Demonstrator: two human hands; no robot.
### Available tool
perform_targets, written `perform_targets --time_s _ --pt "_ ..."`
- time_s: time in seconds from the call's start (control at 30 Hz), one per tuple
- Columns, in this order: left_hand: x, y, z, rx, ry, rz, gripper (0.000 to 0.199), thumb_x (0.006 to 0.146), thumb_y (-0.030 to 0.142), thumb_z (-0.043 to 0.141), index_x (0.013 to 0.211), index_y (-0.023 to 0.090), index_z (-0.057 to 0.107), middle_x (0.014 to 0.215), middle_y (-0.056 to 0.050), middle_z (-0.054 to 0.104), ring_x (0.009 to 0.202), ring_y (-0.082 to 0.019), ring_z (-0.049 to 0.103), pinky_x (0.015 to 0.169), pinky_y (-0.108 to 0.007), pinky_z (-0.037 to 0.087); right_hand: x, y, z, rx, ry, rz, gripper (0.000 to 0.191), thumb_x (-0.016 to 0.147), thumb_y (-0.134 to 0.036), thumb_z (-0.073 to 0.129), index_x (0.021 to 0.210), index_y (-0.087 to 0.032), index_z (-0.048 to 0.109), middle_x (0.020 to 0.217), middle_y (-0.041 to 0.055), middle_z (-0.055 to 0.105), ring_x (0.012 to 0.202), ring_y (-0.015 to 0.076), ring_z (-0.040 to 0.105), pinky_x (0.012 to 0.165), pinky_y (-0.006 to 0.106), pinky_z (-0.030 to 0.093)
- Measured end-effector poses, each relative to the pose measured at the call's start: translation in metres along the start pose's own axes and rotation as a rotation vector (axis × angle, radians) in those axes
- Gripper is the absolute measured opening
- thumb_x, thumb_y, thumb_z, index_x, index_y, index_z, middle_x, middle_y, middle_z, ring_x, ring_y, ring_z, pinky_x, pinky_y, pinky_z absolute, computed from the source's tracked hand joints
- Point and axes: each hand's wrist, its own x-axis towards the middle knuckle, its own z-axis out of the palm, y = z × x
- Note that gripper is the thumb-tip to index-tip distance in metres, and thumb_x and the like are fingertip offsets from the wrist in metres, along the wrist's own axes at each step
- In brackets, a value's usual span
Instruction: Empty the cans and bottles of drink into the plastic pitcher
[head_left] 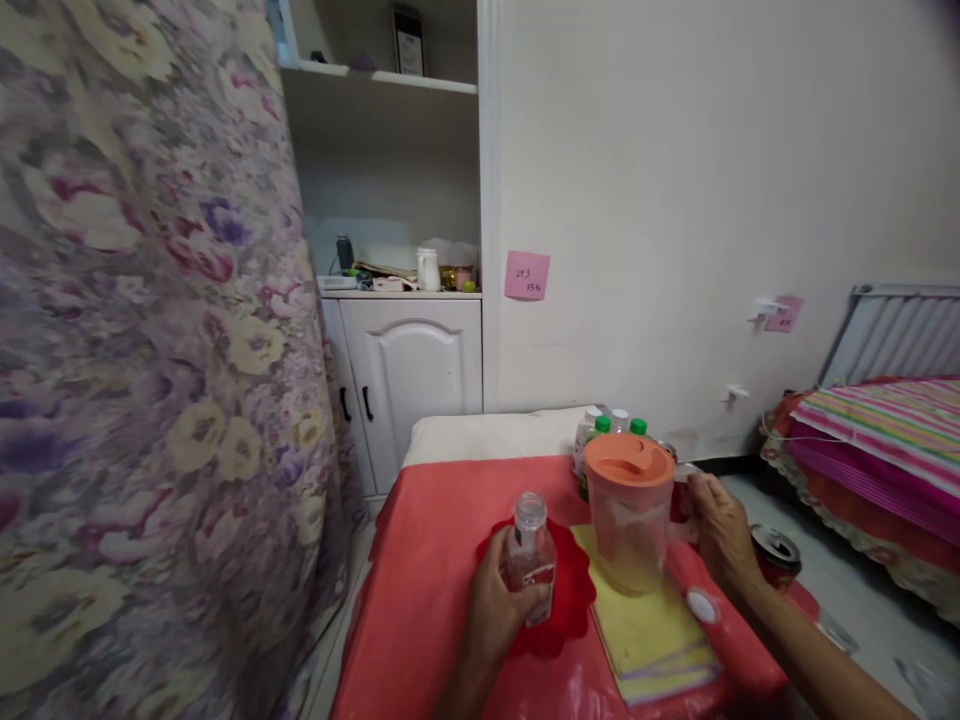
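My left hand point(499, 590) is wrapped round a clear glass bottle point(532, 560) with a red label and no cap on its mouth. The bottle stands upright over a red scalloped plate point(574, 590). On the right, my right hand point(712, 520) grips the handle of a clear plastic pitcher point(628, 535) with an orange lid point(628, 460). That pitcher is upright above a folded yellow cloth point(652, 640); whether it touches the cloth I cannot tell. A round white cap point(702, 605) lies beside the cloth, below my right hand.
Several bottles with green and white caps point(602, 426) stand behind the pitcher. An open drink can point(776, 555) is at the right, past my right wrist. A red cloth point(442, 540) covers the table. A floral curtain point(150, 350) hangs at left; a bed point(877, 450) stands at right.
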Motion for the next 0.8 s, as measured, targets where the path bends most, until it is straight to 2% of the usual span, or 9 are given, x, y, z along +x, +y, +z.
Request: perform_targets --time_s 0.2,0.3,0.47,0.63,0.73,0.8 --pt "0.002 -0.002 0.003 0.01 0.029 -0.032 0.068 0.051 0.013 0.076 0.117 0.019 0.058 0.117 -0.009 0.072 0.107 -0.029 0.067 0.092 -0.034 0.053 -0.01 0.024 -0.003 -0.012 0.042 -0.021 0.042 0.087 -0.06 0.053 0.071 -0.022 0.053 0.061 -0.0036 0.049 0.058 0.0161 0.045 0.055 0.028 0.039" --pt "0.002 -0.002 0.005 0.005 0.033 -0.055 0.073 0.05 0.01 0.074 0.12 0.018 0.055 0.122 -0.01 0.07 0.111 -0.029 0.066 0.095 -0.035 0.052 -0.011 0.042 -0.01 0.004 0.014 -0.019 0.042 0.086 -0.062 0.053 0.074 -0.021 0.056 0.065 -0.0021 0.056 0.062 0.017 0.052 0.058 0.028 0.042" --pt "0.002 0.0 0.009 -0.004 0.027 -0.059 0.071 0.051 0.012 0.076 0.119 0.016 0.055 0.12 -0.013 0.071 0.11 -0.03 0.068 0.097 -0.039 0.052 -0.013 0.053 -0.024 0.04 -0.082 -0.007 0.04 0.08 -0.055 0.067 0.1 -0.02 0.064 0.094 0.0059 0.072 0.09 0.0249 0.065 0.079 0.033 0.051" --pt "0.002 0.001 0.01 0.044 0.028 -0.081 0.073 0.051 0.018 0.079 0.12 0.016 0.055 0.118 -0.012 0.072 0.109 -0.03 0.069 0.095 -0.039 0.054 -0.019 0.054 -0.036 0.06 -0.228 0.024 0.052 0.08 -0.046 0.07 0.124 -0.021 0.057 0.125 0.0125 0.067 0.117 0.0306 0.061 0.1 0.043 0.048" --pt "0.003 0.003 0.011 0.083 0.032 -0.079 0.073 0.051 0.019 0.078 0.121 0.017 0.055 0.119 -0.012 0.072 0.109 -0.03 0.069 0.095 -0.039 0.055 -0.025 0.069 -0.048 -0.074 -0.233 0.005 0.054 0.08 -0.045 0.067 0.127 -0.022 0.056 0.132 0.0131 0.062 0.12 0.0303 0.059 0.102 0.044 0.048" --pt "0.003 0.004 0.01 0.102 0.037 -0.074 0.073 0.051 0.019 0.078 0.12 0.017 0.057 0.118 -0.011 0.072 0.109 -0.031 0.069 0.094 -0.039 0.056 -0.032 0.084 -0.057 -0.239 -0.235 -0.021 0.048 0.079 -0.044 0.065 0.121 -0.022 0.061 0.125 0.0122 0.065 0.111 0.0297 0.064 0.095 0.043 0.052"
